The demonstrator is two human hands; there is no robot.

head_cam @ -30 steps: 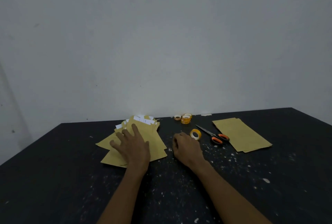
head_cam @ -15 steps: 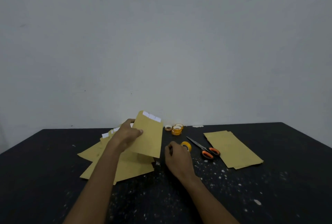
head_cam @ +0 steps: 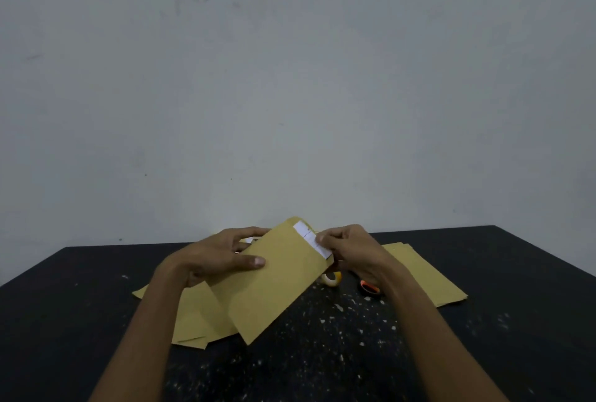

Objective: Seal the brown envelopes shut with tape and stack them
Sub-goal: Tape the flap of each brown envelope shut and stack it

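The held envelope (head_cam: 274, 282) slants above the middle of the counter (head_cam: 322, 359). The left hand (head_cam: 213, 259) holds its left edge and the right hand (head_cam: 351, 250) pinches its top corner. Both forearms wall in the lane from the near edge. Under the envelope, a loose pile (head_cam: 190, 321) of envelopes takes up the left-centre. A tape roll (head_cam: 332, 279) and the scissors (head_cam: 369, 288) lie just below the right hand, and a flat stack (head_cam: 429, 279) lies toward the right edge. Open surface runs along the near edge between the forearms and out to both far corners.
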